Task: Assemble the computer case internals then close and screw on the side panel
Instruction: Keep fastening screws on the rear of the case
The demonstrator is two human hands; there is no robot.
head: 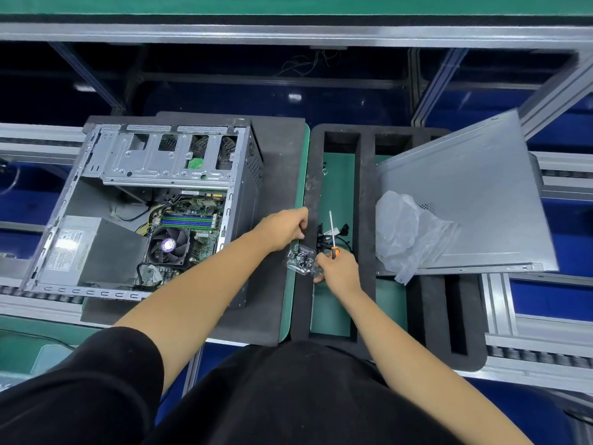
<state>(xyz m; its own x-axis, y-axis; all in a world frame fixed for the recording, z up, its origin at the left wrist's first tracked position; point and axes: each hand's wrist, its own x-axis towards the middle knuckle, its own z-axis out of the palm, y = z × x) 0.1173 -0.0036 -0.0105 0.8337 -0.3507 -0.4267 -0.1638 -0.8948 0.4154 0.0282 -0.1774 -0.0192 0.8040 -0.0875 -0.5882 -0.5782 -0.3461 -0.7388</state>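
The open computer case (pixel 141 207) lies on its side at the left, showing its motherboard, CPU fan (pixel 169 245), power supply (pixel 93 252) and drive cage. Its grey side panel (pixel 465 203) rests tilted on the black foam tray (pixel 365 200) at the right. Between them, my left hand (pixel 285 228) and my right hand (pixel 338 268) both pinch a small clear bag of screws (pixel 300 258), the left at its top edge, the right at its lower right. My right hand also grips an orange-handled screwdriver (pixel 332 234), shaft pointing away from me.
A crumpled clear plastic bag (pixel 407 232) lies on the side panel's near edge. Black cables (pixel 340 232) sit in the tray's green-floored slot. Dark foam mat under the case; conveyor rails run left and right, with a metal frame behind.
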